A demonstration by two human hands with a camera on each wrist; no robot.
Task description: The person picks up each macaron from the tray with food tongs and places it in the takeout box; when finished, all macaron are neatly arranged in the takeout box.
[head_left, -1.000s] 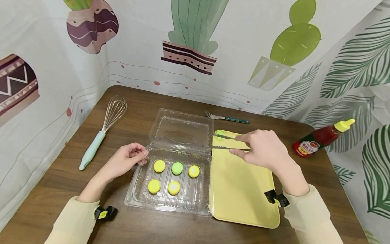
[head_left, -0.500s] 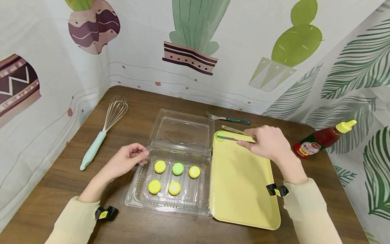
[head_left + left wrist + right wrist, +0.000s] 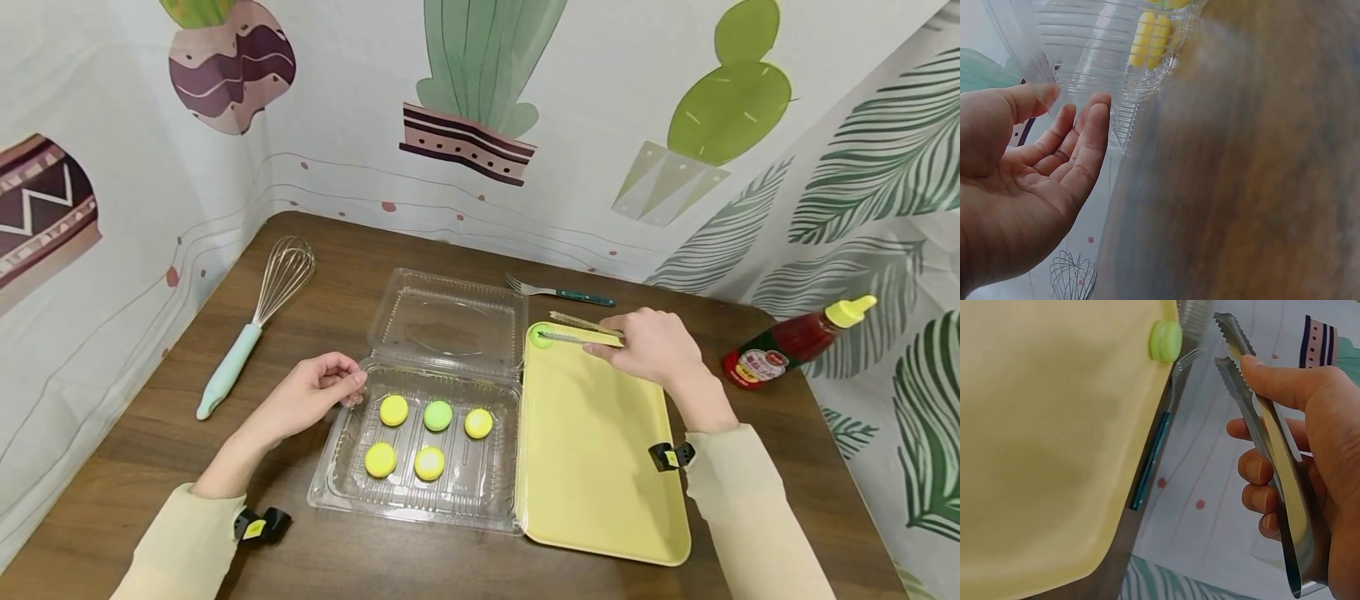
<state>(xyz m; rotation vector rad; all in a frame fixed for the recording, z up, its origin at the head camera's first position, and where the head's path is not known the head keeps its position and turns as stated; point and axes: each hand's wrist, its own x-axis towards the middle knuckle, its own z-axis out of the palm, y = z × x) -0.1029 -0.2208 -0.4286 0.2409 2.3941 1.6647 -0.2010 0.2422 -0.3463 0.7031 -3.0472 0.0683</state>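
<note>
With twelve o'clock pointing away from the person, the left hand is at the 10 o'clock corner of a clear plastic container, its fingers pinching the edge there. The container's lid lies folded back on its 12 o'clock side. Five round macarons sit in the base in two rows: a yellow one, a green one and another yellow one in the farther row, and two more yellow ones in the nearer.

At the container's 3 o'clock side, right up against it, is a yellow tray, with a single green macaron in its 11 o'clock corner. The right hand is at the tray's 1 o'clock edge, its fingers wrapped around metal tongs. The serrated ends stand apart, pointing toward 9 o'clock; the right wrist view shows them clear of the macaron.

A fork lies on the brown tabletop just beyond the tray's 12 o'clock end. A whisk lies at the container's 10 o'clock, and a red sauce bottle with a yellow cap is at the tray's 2 o'clock.
</note>
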